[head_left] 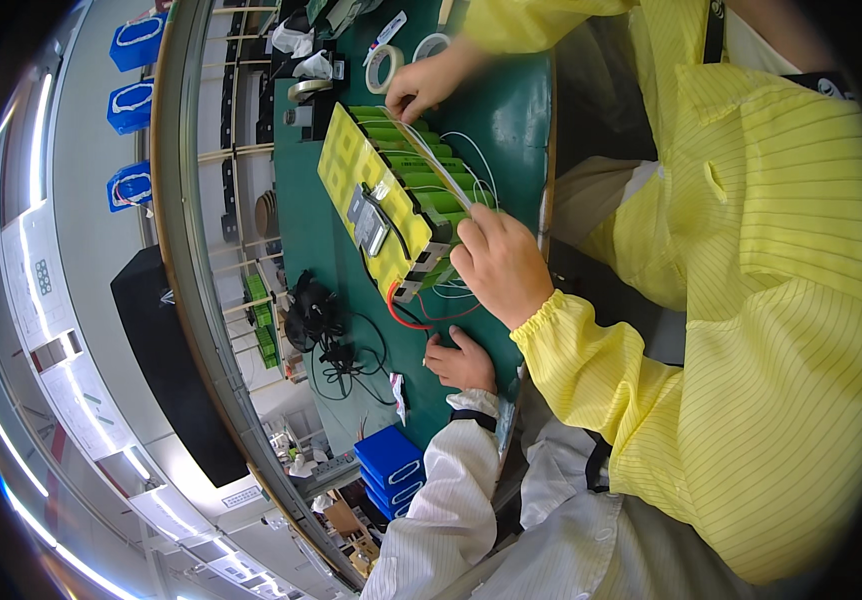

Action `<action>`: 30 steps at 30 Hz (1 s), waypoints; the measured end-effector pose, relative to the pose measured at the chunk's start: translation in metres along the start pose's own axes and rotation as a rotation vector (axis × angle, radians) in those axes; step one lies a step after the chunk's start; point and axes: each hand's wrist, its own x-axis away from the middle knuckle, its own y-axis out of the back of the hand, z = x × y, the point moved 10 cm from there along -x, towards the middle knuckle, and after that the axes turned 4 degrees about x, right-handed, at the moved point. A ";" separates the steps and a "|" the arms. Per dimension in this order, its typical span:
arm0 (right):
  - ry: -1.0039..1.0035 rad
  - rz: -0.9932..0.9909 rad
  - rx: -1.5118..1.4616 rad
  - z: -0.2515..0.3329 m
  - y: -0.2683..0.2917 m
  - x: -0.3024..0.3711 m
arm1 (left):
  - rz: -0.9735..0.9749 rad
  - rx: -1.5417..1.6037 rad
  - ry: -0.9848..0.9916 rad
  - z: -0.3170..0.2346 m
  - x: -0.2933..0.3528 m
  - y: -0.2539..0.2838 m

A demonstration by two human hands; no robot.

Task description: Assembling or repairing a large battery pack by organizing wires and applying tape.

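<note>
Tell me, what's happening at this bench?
A co-worker in yellow sleeves works on a green-and-yellow battery pack on a green table, with one hand at its far end and the other hand at its near end, a thin strip stretched between them. The wearer's white-sleeved left hand rests on the table near red wires. The right hand is out of view.

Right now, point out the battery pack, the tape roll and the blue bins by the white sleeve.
battery pack (356, 170): head view, on its yellow top sheet.
tape roll (384, 68): head view, on the ring's whitish band.
blue bins (391, 462): head view, on the top bin's blue face.
</note>
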 end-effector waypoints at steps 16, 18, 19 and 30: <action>0.009 -0.002 -0.007 0.000 0.002 -0.002 | -0.016 0.003 -0.020 0.000 -0.001 0.001; 0.004 -0.018 -0.018 -0.001 0.003 -0.001 | -0.010 0.004 -0.019 -0.001 0.002 0.001; 0.004 -0.016 -0.015 -0.002 0.003 -0.001 | -0.006 0.006 -0.018 -0.002 0.003 0.000; 0.008 -0.046 -0.039 0.001 0.003 -0.004 | -0.022 -0.005 -0.015 0.000 -0.002 0.002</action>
